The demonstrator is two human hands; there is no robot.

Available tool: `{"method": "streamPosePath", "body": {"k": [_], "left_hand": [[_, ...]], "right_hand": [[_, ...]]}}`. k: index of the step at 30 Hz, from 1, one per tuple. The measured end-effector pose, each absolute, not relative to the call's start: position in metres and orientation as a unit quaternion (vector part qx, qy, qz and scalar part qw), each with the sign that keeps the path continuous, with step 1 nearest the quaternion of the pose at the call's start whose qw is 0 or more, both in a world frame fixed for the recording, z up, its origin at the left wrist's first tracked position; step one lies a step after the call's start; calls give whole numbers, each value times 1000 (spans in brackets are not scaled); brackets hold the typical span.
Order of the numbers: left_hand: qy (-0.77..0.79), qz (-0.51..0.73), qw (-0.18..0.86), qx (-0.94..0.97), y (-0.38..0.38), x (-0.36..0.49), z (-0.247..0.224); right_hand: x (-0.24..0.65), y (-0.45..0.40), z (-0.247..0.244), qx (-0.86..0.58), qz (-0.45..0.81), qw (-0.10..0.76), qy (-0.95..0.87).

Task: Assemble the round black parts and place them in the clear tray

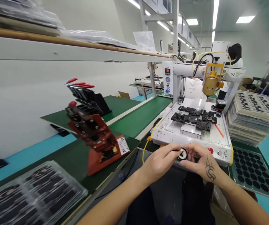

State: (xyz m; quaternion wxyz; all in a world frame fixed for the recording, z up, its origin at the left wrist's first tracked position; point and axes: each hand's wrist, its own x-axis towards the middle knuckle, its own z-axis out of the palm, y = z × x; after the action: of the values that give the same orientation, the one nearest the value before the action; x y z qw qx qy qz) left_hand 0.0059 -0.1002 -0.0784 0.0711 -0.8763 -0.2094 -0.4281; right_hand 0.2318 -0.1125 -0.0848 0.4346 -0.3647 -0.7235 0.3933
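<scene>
A small round black part with a pale ring on its face (pixel 183 154) is held up between my two hands, in front of the white machine. My left hand (pixel 160 161) pinches its left edge with closed fingers. On the other side, my right hand (pixel 198 159) grips the part between thumb and curled fingers. Just beyond my hands is the machine's white bed (pixel 164 132), carrying a black multi-part fixture (pixel 191 118). Above that fixture hangs a brass-coloured tool head (pixel 210 84). A red button (pixel 210 150) sits on the machine's front, close to my right hand.
A red toggle-clamp press (pixel 94 131) stands on the green bench at left, behind a clear tray of black parts (pixel 36 193). At right are a tray of black discs (pixel 253 170) and stacked trays (pixel 253 122). Someone in white (pixel 192 87) is behind the machine.
</scene>
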Motion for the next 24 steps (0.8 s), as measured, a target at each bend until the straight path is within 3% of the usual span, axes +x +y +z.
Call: {"method": "streamPosePath", "body": {"k": [6, 11, 18, 24], "left_hand": [[-191, -419, 15, -888, -69, 42, -78], [-251, -394, -31, -883, -1, 85, -52], [-347, -208, -67, -912, 124, 172, -22], [-356, -29, -82, -931, 167, 201, -13]], "right_hand": [[266, -102, -83, -434, 398, 461, -664], [326, -88, -78, -517, 277, 530, -613], [379, -105, -68, -557, 198, 569, -572], [412, -129, -75, -584, 192, 582, -532]]}}
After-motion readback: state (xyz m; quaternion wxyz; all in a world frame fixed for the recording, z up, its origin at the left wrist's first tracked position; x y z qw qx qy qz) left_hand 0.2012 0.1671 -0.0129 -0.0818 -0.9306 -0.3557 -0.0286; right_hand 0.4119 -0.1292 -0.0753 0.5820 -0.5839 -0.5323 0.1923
